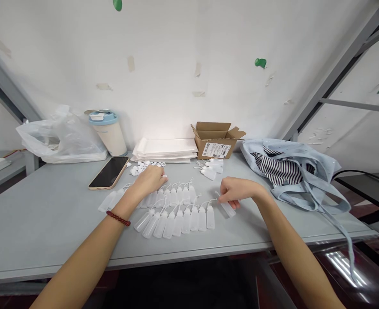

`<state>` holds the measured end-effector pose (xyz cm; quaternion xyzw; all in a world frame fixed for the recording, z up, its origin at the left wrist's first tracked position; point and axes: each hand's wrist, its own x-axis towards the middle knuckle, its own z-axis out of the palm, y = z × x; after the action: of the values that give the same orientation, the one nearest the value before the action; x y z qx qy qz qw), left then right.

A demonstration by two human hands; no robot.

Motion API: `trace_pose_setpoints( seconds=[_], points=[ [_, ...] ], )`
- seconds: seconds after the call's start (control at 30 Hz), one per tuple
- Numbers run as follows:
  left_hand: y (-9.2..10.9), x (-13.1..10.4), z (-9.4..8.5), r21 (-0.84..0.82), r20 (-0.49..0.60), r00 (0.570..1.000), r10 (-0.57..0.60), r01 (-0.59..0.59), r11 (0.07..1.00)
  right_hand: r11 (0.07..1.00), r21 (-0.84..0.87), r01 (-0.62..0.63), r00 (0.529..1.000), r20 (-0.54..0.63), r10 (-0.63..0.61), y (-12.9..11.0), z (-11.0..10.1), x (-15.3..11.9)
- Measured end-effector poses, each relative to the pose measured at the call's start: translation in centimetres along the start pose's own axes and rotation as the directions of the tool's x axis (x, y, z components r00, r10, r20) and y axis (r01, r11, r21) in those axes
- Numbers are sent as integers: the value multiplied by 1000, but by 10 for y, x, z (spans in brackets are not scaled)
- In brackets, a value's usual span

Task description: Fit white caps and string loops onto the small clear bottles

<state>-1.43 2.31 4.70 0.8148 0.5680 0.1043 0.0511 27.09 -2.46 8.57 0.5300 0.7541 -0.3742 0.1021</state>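
Note:
My right hand (236, 189) is closed on a small translucent plastic squeeze bottle (228, 209), which tilts just above the table. My left hand (151, 179) reaches over the far row of bottles, fingers pinched, with a small white cap (165, 175) showing at the fingertips. Just behind it lies a pile of loose white caps (138, 168). A front row of similar bottles (178, 223) lies side by side with thin tubes at their necks. The back row (173, 196) is partly hidden by my left hand and wrist. Several more bottles (209, 172) lie near the box.
An open cardboard box (217, 146) and a stack of white sheets or envelopes (165, 148) stand against the wall. A phone (109, 173), a tumbler (110, 135) and a plastic bag (64, 139) are at left. A light-blue cloth bag (321, 171) lies at right, its strap over the edge.

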Motion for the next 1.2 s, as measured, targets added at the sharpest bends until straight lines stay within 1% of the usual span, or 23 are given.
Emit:
trace_pose_setpoints(
  seconds=[0.1, 0.17, 0.2, 0.27, 0.33, 0.37, 0.43, 0.47, 0.5, 0.6, 0.7, 0.8, 0.9, 1.0, 1.13, 1.2],
  points=[
    [-1, 2, 1, 16, -70, 997, 25, -24, 1000, 997, 58, 59, 991, -127, -51, 3, -5, -3],
    [1, 2, 0, -10, -99, 994, 42, -43, 999, 990, 93, 102, 968, -241, -77, 3, -6, -5],
    [3, 1, 0, -43, -109, 993, 50, -55, 998, 987, 108, 122, 948, -307, -84, 2, -6, -5],
    [8, 0, -2, -126, -123, 991, 61, -77, 989, 979, 120, 162, 889, -448, -93, -1, -5, -3],
    [13, -2, -4, -188, -134, 988, 70, -95, 978, 978, 78, 191, 803, -586, -110, -3, -1, 4],
    [16, -2, -4, -202, -137, 988, 75, -102, 974, 980, 37, 197, 751, -649, -126, -4, 2, 9],
    [19, -4, -4, -204, -138, 987, 82, -110, 973, 981, -75, 179, 662, -728, -176, -5, 9, 22],
    [20, -4, -4, -199, -138, 987, 86, -113, 973, 976, -118, 184, 630, -748, -209, -5, 13, 29],
    [21, -4, -4, -192, -140, 986, 91, -117, 974, 971, -143, 190, 621, -749, -232, -5, 16, 36],
    [22, -5, -2, -192, -140, 985, 104, -130, 973, 966, -180, 186, 625, -737, -258, -4, 26, 53],
    [24, -5, 0, -224, -121, 984, 129, -154, 962, 963, -190, 193, 618, -738, -270, -3, 31, 61],
    [27, -6, 3, -242, -111, 980, 167, -190, 952, 958, -173, 227, 619, -734, -279, -1, 31, 62],
    [29, -6, 5, -234, -118, 972, 203, -226, 946, 956, -133, 263, 632, -725, -275, 0, 30, 61],
    [30, -6, 6, -227, -123, 970, 211, -235, 945, 953, -102, 286, 649, -711, -271, 0, 29, 61],
    [31, -7, 5, -263, -126, 971, 202, -229, 937, 957, -94, 275, 681, -684, -263, 0, 29, 60],
    [33, -8, 4, -292, -128, 971, 199, -229, 928, 961, -105, 256, 686, -681, -258, -1, 29, 60]
  ],
)
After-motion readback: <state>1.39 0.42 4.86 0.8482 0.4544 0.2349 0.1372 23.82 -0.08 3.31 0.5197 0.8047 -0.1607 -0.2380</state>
